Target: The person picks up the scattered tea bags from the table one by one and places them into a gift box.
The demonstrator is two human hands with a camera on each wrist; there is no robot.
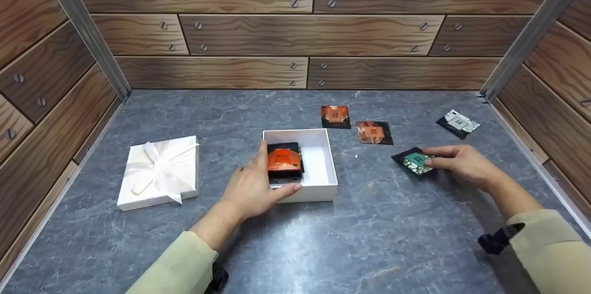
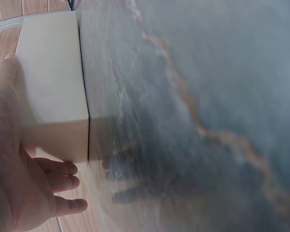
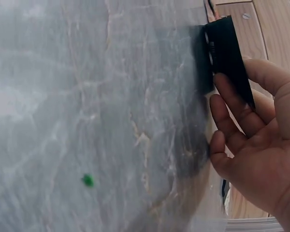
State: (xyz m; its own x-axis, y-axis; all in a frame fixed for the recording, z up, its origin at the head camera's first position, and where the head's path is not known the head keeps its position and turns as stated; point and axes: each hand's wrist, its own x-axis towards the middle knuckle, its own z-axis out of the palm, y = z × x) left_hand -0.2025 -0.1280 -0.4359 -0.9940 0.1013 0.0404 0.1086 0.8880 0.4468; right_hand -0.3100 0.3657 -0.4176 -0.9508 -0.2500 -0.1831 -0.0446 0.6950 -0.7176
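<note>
A white open box (image 1: 325,192) stands near the middle, with a stack of black-and-orange sachets (image 1: 284,160) in its left part. My left hand (image 1: 254,188) grips the box's near left corner, thumb along the front wall and fingers along the left side. In the left wrist view the box wall (image 2: 53,72) shows above three fingertips. At the right, my right hand (image 1: 461,162) pinches the right edge of a green-and-black sachet (image 1: 415,160) between thumb and fingers. Its plain dark back (image 3: 229,58) faces the right wrist camera, tilted up from the tabletop.
Two orange-and-black sachets (image 1: 335,117) (image 1: 373,133) lie behind the box to the right. A silver-and-black sachet (image 1: 458,123) lies at the far right. On the left rests a white lid (image 1: 173,174) with a ribbon bow. Wood-patterned walls (image 1: 304,35) enclose the grey marbled table (image 1: 369,238).
</note>
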